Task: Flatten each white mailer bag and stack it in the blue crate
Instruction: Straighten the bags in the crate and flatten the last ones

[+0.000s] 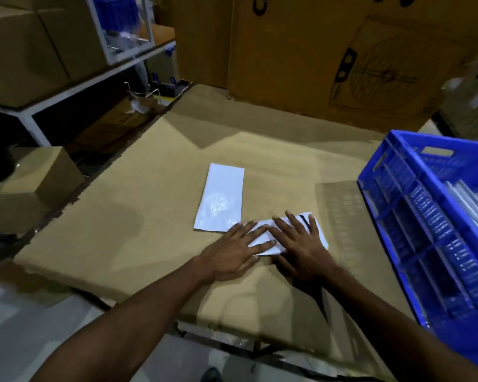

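I am pressing my left hand (233, 250) and right hand (301, 244), fingers flat and spread, on a white mailer (262, 238) lying on the cardboard top (138, 216). A second mailer (220, 198) is lying flat just beyond, touching it. The blue crate (414, 221) is standing at right, holding stacked mailers (472, 205).

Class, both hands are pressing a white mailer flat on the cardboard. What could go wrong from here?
1. The pressed mailer lies close to the second mailer; sliding it could nudge that one askew.
2. The blue crate looks tilted, so mailers stacked in it may slip.
3. The left hand and right hand could press in a crease.
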`<action>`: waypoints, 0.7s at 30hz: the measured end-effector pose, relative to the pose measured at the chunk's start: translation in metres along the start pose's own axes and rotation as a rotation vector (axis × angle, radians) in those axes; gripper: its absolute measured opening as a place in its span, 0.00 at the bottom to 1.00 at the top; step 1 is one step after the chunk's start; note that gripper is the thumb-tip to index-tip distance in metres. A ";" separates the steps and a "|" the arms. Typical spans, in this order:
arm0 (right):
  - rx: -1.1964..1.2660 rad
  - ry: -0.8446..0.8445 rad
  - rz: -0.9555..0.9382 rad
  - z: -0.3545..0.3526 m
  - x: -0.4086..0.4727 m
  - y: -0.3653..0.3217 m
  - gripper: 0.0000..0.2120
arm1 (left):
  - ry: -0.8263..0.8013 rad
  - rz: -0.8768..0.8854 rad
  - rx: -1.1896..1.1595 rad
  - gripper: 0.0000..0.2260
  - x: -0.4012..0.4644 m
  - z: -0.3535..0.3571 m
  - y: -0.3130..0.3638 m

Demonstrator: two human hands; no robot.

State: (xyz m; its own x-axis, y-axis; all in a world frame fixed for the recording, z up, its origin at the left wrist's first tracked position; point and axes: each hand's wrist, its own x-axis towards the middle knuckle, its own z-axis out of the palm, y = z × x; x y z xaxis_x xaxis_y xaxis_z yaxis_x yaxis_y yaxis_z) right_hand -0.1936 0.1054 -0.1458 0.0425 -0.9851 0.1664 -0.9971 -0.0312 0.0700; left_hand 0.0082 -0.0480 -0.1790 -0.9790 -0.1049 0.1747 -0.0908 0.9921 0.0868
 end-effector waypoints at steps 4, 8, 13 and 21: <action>0.073 -0.031 0.044 0.004 -0.024 -0.003 0.30 | 0.037 -0.062 -0.098 0.25 -0.008 -0.008 0.007; 0.186 0.142 0.197 0.001 -0.023 -0.015 0.27 | 0.252 -0.234 -0.101 0.24 0.019 -0.024 0.032; 0.141 0.109 0.170 0.009 -0.014 0.005 0.22 | 0.059 -0.411 -0.185 0.29 0.067 -0.011 0.071; 0.154 0.014 0.320 0.020 -0.016 -0.003 0.26 | 0.053 -0.490 -0.018 0.27 0.057 0.013 0.073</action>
State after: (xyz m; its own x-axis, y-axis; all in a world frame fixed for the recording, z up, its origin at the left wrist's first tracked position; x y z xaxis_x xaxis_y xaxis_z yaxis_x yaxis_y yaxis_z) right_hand -0.1928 0.1184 -0.1680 -0.2737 -0.9467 0.1698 -0.9579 0.2523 -0.1374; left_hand -0.0569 0.0195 -0.1751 -0.8114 -0.5627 0.1581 -0.5346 0.8238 0.1884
